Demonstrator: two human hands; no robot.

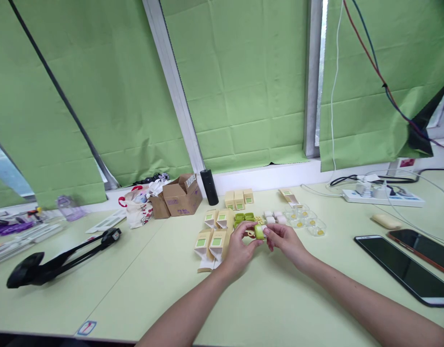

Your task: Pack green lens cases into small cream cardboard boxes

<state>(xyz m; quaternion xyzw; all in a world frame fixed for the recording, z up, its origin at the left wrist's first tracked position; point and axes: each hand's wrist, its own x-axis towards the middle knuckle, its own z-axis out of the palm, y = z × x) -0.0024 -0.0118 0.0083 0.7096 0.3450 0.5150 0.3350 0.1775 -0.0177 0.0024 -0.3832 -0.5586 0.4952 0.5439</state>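
Observation:
Between the fingertips of both hands is a small green square case [259, 232] with a pale part on its right side. My left hand [240, 246] grips it from the left, and my right hand [285, 239] pinches it from the right. Just behind the hands stand several green square cases [239, 218], partly hidden by my left fingers. Small pale pink-white blocks [278, 218] lie behind my right hand. Farther right sit several clear pieces [310, 220] with yellow centres. Open cardboard boxes [209, 241] with green labels are left of my left hand.
More small boxes [239, 199] and a flattened one [289, 197] lie farther back. A black cylinder [209, 187] stands beside a brown carton [181, 196]. Phones [406, 267] and a power strip [384, 197] are at right; a black strapped device [62, 258] lies left.

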